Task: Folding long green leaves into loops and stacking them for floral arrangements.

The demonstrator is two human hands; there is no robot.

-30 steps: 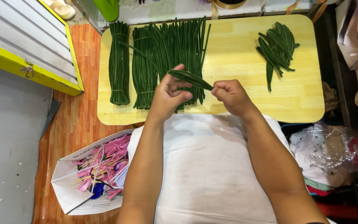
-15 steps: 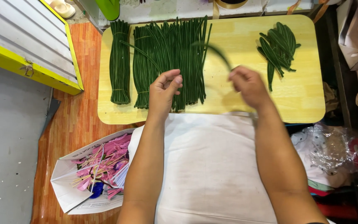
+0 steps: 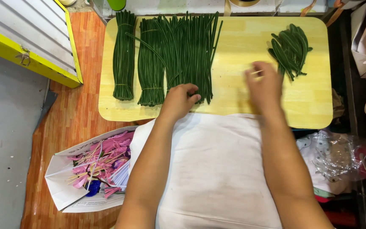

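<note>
A: Stem orientation on the table [image 3: 234, 55]?

B: The loose green stems [image 3: 191, 51] lie side by side, long axis running from the far edge toward the person, near ends by the left hand. Two tied bundles [image 3: 124, 55] sit to their left, same axis. One stray stem crosses them on a slant.

A: Left hand [image 3: 178, 99]?

B: Fingers curled, knuckles up, resting on the near ends of the loose stems. Whether it actually pinches one, I cannot tell.

A: Right hand [image 3: 264, 85]?

B: Blurred. It is over bare table, just beside the pile of short green pieces [image 3: 291, 48] at the far right. Grip unreadable; a pale sliver shows at the fingertips.

A: Short pieces, axis?

B: Tilted, fanning from the near left to the far right.

A: Elsewhere?

B: A white paper bag [image 3: 60, 186] of pink petals on the floor, lower left.
</note>
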